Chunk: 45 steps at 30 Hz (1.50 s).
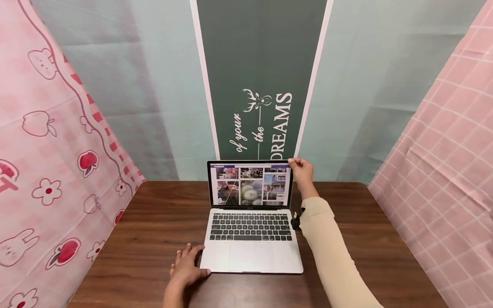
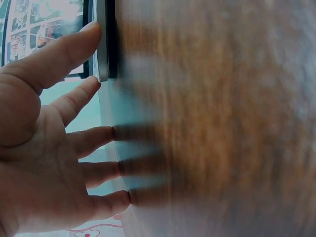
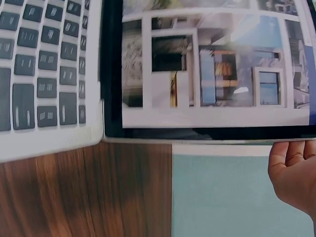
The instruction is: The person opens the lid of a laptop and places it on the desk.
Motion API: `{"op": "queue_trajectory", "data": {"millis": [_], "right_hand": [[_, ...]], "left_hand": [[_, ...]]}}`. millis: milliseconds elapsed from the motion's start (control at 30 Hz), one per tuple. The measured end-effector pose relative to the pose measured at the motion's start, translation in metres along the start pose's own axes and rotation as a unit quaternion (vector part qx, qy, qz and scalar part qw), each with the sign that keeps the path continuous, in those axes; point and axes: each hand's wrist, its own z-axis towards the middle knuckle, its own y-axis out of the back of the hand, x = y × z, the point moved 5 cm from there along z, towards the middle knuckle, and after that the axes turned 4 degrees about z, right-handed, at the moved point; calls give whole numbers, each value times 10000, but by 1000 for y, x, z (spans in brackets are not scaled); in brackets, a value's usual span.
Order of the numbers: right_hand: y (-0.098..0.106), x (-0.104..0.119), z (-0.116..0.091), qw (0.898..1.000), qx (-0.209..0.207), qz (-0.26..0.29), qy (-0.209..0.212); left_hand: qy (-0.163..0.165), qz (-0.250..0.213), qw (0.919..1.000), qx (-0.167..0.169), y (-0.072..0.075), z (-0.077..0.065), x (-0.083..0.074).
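An unfolded silver laptop (image 1: 251, 256) lies on the wooden table, its lit screen (image 1: 250, 186) showing a page of photos. My right hand (image 1: 303, 171) pinches the screen's upper right corner between thumb and fingers; in the right wrist view the hand (image 3: 296, 173) is cut off by the frame, its fingers behind the lid's edge. At the laptop's front left corner is my left hand (image 1: 186, 267), fingers spread. Its thumb and index finger touch the base's edge, and in the left wrist view the other fingertips (image 2: 123, 198) rest on the table.
The brown wooden table (image 1: 154, 231) extends on both sides of the laptop. Behind it hangs a green curtain (image 1: 262, 64) with white lettering. Pink patterned cloth (image 1: 50, 149) hangs at the left and pink checked cloth (image 1: 443, 149) at the right. A dark wrist camera (image 1: 296, 219) sits by the right sleeve.
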Motion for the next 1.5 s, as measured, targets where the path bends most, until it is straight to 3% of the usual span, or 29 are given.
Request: {"op": "queue_trajectory", "data": {"millis": [233,467,800,1133,1500], "right_hand": [[-6,1,4,9997,6,-247,-81],[-4,-5,3,9996,6,-40,-270],[0,-19,-10,9963,-3,105,-852],[3,-12,1,9971,-172,77,-733],[-4,-2,-1,9978,-242,467,-412]], "left_hand": [[-19,11,10000,27,1,1,3],[-26,2,10000,71,0,2,3],[2,50,9999,150,-1,-3,9],[-44,-55,9999,122,-3,1,-1],[32,-95,9999,104,3,4,0]]}}
